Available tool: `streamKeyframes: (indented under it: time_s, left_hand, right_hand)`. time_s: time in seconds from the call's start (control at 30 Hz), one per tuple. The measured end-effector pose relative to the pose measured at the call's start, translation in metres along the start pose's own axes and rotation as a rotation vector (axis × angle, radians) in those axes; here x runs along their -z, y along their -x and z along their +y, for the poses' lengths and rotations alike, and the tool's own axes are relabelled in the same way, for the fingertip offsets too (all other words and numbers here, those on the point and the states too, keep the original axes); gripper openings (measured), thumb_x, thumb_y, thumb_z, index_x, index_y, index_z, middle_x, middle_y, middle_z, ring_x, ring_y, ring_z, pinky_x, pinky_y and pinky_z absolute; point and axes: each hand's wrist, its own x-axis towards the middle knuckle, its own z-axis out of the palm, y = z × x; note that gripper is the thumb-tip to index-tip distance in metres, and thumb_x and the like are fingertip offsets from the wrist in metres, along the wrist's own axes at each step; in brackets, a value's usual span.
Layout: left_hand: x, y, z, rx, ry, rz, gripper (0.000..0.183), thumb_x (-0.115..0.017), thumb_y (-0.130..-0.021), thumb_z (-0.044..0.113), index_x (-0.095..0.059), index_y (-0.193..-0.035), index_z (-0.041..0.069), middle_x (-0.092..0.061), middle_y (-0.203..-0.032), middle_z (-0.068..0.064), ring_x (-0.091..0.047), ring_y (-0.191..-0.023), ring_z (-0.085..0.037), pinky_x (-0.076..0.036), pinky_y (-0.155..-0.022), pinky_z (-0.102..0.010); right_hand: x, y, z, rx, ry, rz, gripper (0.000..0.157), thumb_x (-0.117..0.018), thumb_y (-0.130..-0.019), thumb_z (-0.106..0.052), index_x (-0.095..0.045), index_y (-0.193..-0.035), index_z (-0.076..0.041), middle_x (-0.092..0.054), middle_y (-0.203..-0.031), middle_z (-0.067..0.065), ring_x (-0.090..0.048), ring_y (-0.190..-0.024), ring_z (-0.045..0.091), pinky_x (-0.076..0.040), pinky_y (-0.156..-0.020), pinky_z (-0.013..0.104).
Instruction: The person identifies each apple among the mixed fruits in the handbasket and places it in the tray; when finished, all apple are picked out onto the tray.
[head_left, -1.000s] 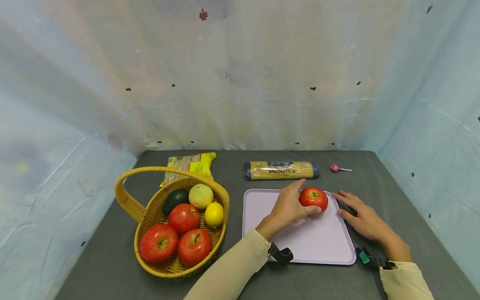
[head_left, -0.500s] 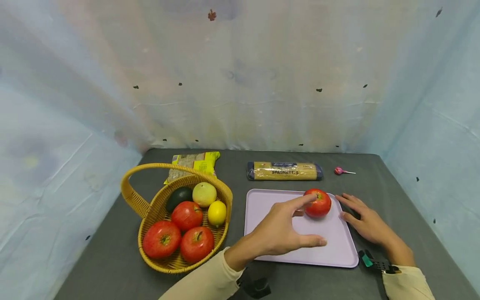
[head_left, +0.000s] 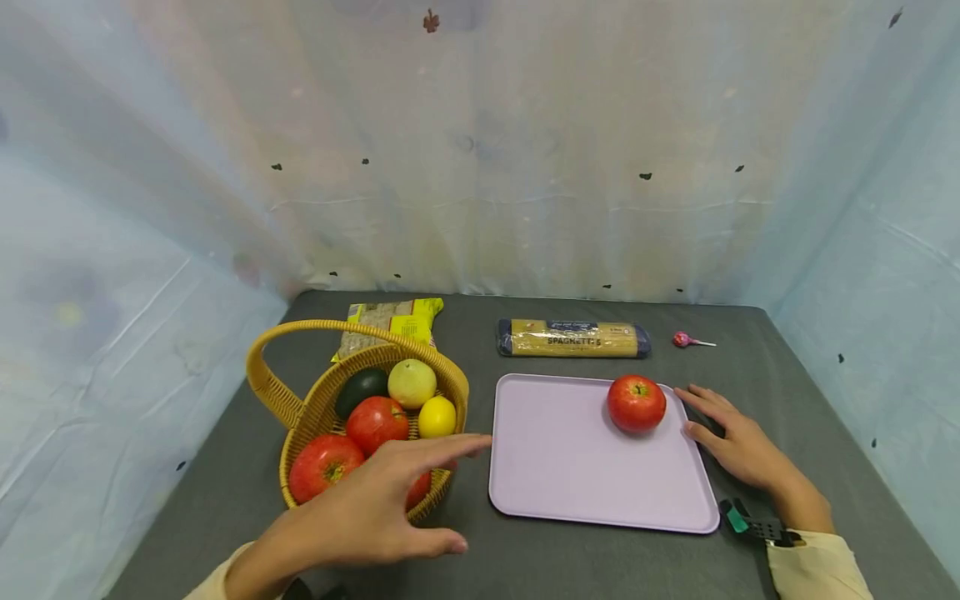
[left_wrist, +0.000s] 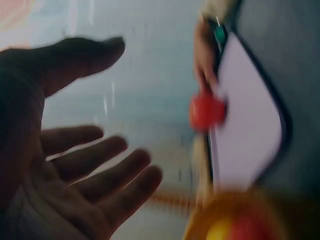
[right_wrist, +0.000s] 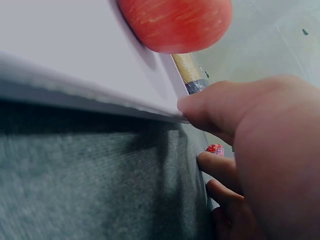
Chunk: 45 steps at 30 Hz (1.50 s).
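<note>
My left hand (head_left: 356, 508) hovers over the front of the wicker basket (head_left: 262, 375), fingers spread apart from the thumb, holding nothing. The basket holds red apples (head_left: 377, 423), a dark green avocado (head_left: 362, 390), a pale yellow-green round fruit (head_left: 412, 382) and a lemon (head_left: 437, 417). Part of the basket's front is hidden by that hand. One red apple (head_left: 636, 404) sits at the far right of the lilac tray (head_left: 592, 475). My right hand (head_left: 742, 442) rests beside the tray's right edge, its thumb (right_wrist: 205, 107) touching the rim.
Behind the tray lies a pack of spaghetti (head_left: 573, 339). A lollipop (head_left: 682, 339) is to its right. A yellow-and-clear food bag (head_left: 393, 321) lies behind the basket. Pale sheeting (head_left: 480, 167) hangs behind the grey table (head_left: 480, 575).
My left hand has let go of the apple on the tray and moved left and towards me, over the basket. My right hand has stayed at the tray's edge.
</note>
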Motion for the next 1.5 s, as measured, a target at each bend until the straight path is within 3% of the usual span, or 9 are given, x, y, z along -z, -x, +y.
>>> streamKeyframes:
  time_s: [0.27,0.4,0.5,0.63,0.77,1.0,1.17,1.27,1.5]
  left_hand:
    - [0.066,0.073,-0.026,0.109,-0.226,0.075,0.087,-0.090,-0.091,0.049,-0.050,-0.165,0.028,-0.065,-0.155,-0.001,-0.070,-0.122,-0.009,-0.064,-0.090,-0.030]
    - [0.086,0.097,-0.044,0.184,-0.295,0.053,0.087,-0.090,-0.089,0.050,-0.053,-0.163,0.025,-0.069,-0.149,-0.001,-0.070,-0.120,-0.008,-0.063,-0.086,-0.027]
    - [0.092,0.106,-0.057,0.232,-0.364,0.046,0.086,-0.093,-0.086,0.049,-0.058,-0.158,0.019,-0.073,-0.142,-0.001,-0.073,-0.115,-0.014,-0.064,-0.085,-0.029]
    - [0.088,0.107,-0.072,0.266,-0.503,0.033,0.084,-0.098,-0.082,0.043,-0.064,-0.149,0.007,-0.074,-0.138,-0.007,-0.076,-0.111,-0.026,-0.066,-0.086,-0.039]
    - [0.078,0.102,-0.083,0.290,-0.539,-0.001,0.079,-0.099,-0.081,0.036,-0.066,-0.143,0.002,-0.075,-0.135,-0.011,-0.076,-0.115,-0.031,-0.066,-0.091,-0.045]
    - [0.074,0.098,-0.095,0.300,-0.461,-0.025,0.083,-0.098,-0.082,0.037,-0.062,-0.147,0.000,-0.074,-0.134,-0.011,-0.075,-0.110,-0.022,-0.064,-0.085,-0.034]
    - [0.072,0.097,-0.103,0.328,-0.280,-0.055,0.093,-0.092,-0.088,0.048,-0.052,-0.158,0.001,-0.071,-0.138,-0.009,-0.069,-0.109,-0.007,-0.060,-0.082,-0.025]
    - [0.069,0.096,-0.107,0.325,-0.224,-0.043,0.092,-0.091,-0.089,0.049,-0.053,-0.159,0.004,-0.070,-0.137,-0.007,-0.068,-0.108,-0.002,-0.060,-0.082,-0.024]
    - [0.064,0.094,-0.103,0.284,-0.301,0.046,0.084,-0.098,-0.081,0.046,-0.062,-0.149,0.010,-0.073,-0.131,0.000,-0.069,-0.105,-0.003,-0.061,-0.081,-0.025]
  right_hand:
    - [0.000,0.000,0.000,-0.034,0.019,-0.007,0.062,-0.066,-0.109,-0.030,-0.049,-0.164,-0.009,-0.038,-0.168,0.034,-0.034,-0.150,0.066,-0.031,-0.109,0.091]
    - [-0.001,-0.001,-0.001,-0.037,0.027,-0.007,0.062,-0.067,-0.109,-0.031,-0.049,-0.164,-0.010,-0.038,-0.168,0.034,-0.035,-0.150,0.066,-0.031,-0.109,0.091]
    - [-0.002,-0.001,-0.001,-0.045,0.035,-0.014,0.062,-0.067,-0.109,-0.032,-0.048,-0.165,-0.010,-0.038,-0.168,0.034,-0.034,-0.150,0.066,-0.031,-0.109,0.091]
    - [-0.004,-0.002,-0.001,-0.046,0.036,-0.017,0.063,-0.067,-0.108,-0.031,-0.049,-0.164,-0.010,-0.038,-0.168,0.034,-0.034,-0.150,0.066,-0.031,-0.109,0.090]
    - [-0.004,-0.003,0.000,-0.040,0.033,-0.016,0.063,-0.067,-0.108,-0.031,-0.049,-0.165,-0.011,-0.038,-0.169,0.033,-0.034,-0.151,0.065,-0.031,-0.109,0.090]
    - [-0.003,-0.003,-0.001,-0.036,0.038,-0.010,0.062,-0.068,-0.108,-0.030,-0.049,-0.164,-0.010,-0.039,-0.168,0.034,-0.036,-0.150,0.066,-0.032,-0.109,0.090]
    - [-0.004,-0.002,-0.001,-0.045,0.043,-0.014,0.063,-0.067,-0.108,-0.031,-0.049,-0.164,-0.010,-0.038,-0.168,0.034,-0.036,-0.150,0.066,-0.032,-0.109,0.090]
    - [-0.005,-0.002,0.000,-0.043,0.043,-0.016,0.063,-0.067,-0.109,-0.032,-0.049,-0.165,-0.010,-0.038,-0.168,0.034,-0.035,-0.150,0.066,-0.032,-0.109,0.090]
    - [-0.004,-0.001,0.001,-0.052,0.039,-0.019,0.063,-0.067,-0.109,-0.033,-0.048,-0.165,-0.010,-0.038,-0.169,0.034,-0.034,-0.151,0.066,-0.032,-0.110,0.090]
